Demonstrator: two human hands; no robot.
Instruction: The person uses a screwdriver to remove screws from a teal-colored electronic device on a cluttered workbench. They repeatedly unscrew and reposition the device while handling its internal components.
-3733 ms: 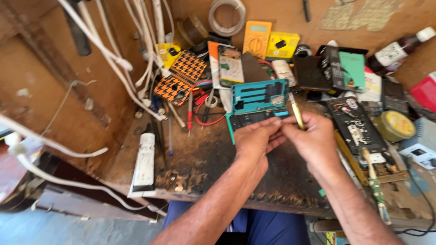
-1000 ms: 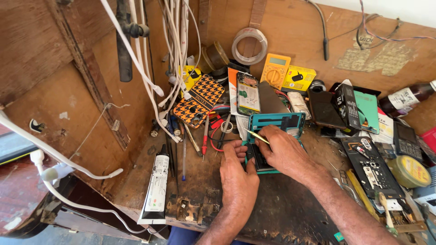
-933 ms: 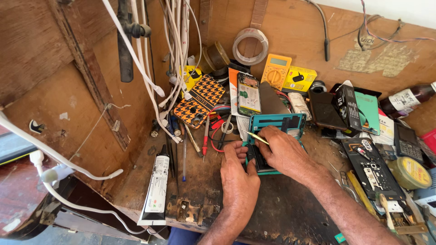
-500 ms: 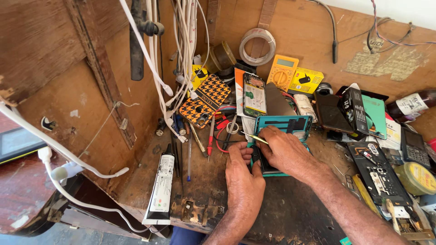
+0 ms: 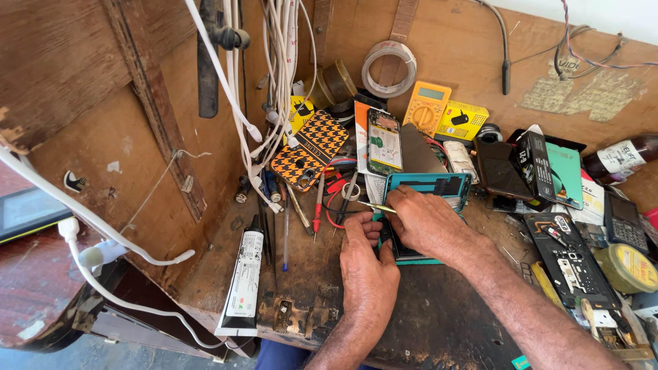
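Hands at a cluttered workbench [image 5: 425, 329]: right hand [image 5: 428, 223] pinching slim tweezers [image 5: 373, 205], tips pointing left, over the teal-framed phone [image 5: 428, 188] lying lengthwise away, left hand [image 5: 367, 257] pressing its near-left edge.

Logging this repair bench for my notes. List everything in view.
Teal phone holder frame: one, teal, bench centre, under both hands.
Thin yellow-handled tool: one, in right hand.
Yellow multimeter: one, against back wall.
Orange-and-black patterned phone case: one, left of centre.
Black-and-white adhesive tube: one, bench front left.
White cables: several, hanging at the corner.
Tape roll: one, pale, on wall.
Left hand: on frame.
Right hand: holding tool.
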